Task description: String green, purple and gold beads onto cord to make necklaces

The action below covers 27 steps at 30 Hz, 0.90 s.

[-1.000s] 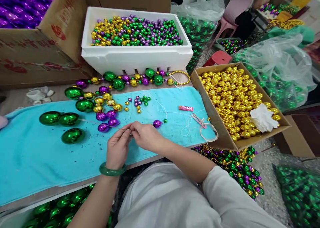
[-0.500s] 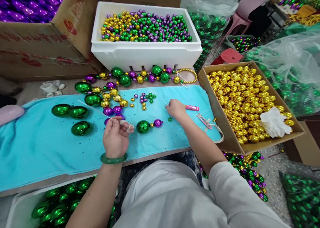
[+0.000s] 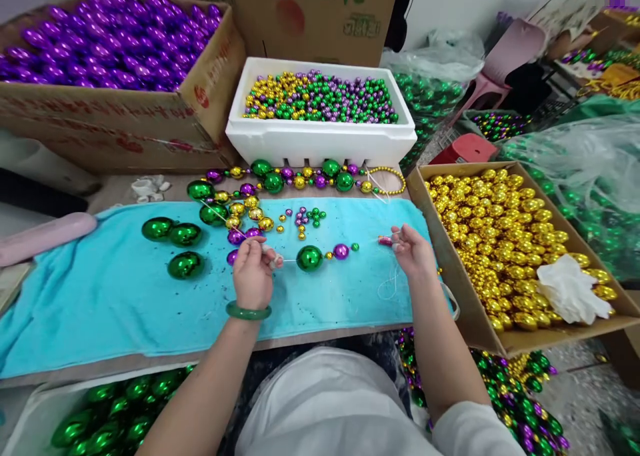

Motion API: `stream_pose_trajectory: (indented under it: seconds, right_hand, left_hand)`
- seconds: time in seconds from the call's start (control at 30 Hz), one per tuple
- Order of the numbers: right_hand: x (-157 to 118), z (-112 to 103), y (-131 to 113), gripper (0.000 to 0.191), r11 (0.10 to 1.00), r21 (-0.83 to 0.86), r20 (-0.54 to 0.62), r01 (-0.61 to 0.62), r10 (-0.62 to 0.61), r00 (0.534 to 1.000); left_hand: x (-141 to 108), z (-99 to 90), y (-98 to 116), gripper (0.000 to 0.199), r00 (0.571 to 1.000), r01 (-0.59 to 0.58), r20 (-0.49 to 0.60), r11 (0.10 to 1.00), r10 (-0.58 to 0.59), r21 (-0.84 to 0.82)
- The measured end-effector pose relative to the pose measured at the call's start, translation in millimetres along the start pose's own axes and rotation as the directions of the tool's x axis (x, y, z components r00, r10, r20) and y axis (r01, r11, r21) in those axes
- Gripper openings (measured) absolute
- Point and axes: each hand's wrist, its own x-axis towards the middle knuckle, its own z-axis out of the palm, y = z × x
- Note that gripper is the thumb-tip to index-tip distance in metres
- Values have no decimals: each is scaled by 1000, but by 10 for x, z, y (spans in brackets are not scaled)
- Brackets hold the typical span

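My left hand [image 3: 255, 266], with a green bangle at the wrist, pinches a long thin needle-like rod [image 3: 220, 213] pointing up and left. White wrapping covers some fingertips. A pale string runs from this hand to a large green bead [image 3: 309, 259], followed by a small gold bead [image 3: 329, 255], a purple bead [image 3: 341, 251] and a small green bead [image 3: 355, 247]. My right hand [image 3: 413, 249] is palm up, its fingers curled at a small pink item [image 3: 385, 241] that they partly cover. Loose clear thread [image 3: 394, 288] lies below it.
Three large green beads [image 3: 186, 265] and small loose beads [image 3: 301, 219] lie on the blue towel [image 3: 120, 309]. A finished-looking bead strand [image 3: 273, 183] runs behind. A white foam box [image 3: 320, 143], a gold-bead carton [image 3: 463, 296] and a purple-bead carton [image 3: 115, 126] surround the towel.
My right hand has moved right, to the pink item, and turned palm up. The small green bead now sits in line after the purple one. The head view has shifted.
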Motion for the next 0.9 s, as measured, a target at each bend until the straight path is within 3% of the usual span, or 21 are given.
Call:
stream_pose_trajectory:
  seconds: [0.17,0.33,0.4,0.47,0.53,0.6,0.67,0.77,0.87,0.9]
  right_hand:
    - [13,-291,-119,16,987,161,-105,20,-3,994]
    - [26,-428,-247,17,961,157,-144,229,-207,968]
    - [43,-433,-292,17,959,49,-143,278,-269,952]
    - [56,-432,-332,14,930,-249,-143,270,-311,940]
    - [45,-435,-374,13,728,-648,-133,223,-397,908]
    - [3,-428,-418,16,463,-867,-90,184,-509,856]
    - [-66,-380,-437,17,333,-919,-35,210,-600,800]
    - [-198,-173,-315,5,263,-904,87,337,-659,747]
    - [-371,191,75,15,313,-829,240,464,-550,800]
    - [-437,327,254,18,430,-752,329,500,-412,850]
  left_hand:
    - [39,127,-130,40,1000,12,14,1000,-12,4]
    - [86,148,-171,36,1000,-8,13,1000,8,6]
    - [115,144,-197,37,1000,-18,18,1000,18,8]
    - [136,135,-229,37,1000,-7,22,1000,6,25]
    - [141,117,-253,35,999,19,25,999,-20,45]
    - [132,95,-258,35,999,39,30,998,-41,55]
    - [114,75,-242,37,999,41,33,997,-43,62]
    - [77,63,-197,39,999,11,35,996,-14,84]
    - [29,77,-152,35,998,-27,65,994,20,109]
    - [9,86,-137,33,997,-39,76,992,31,117]
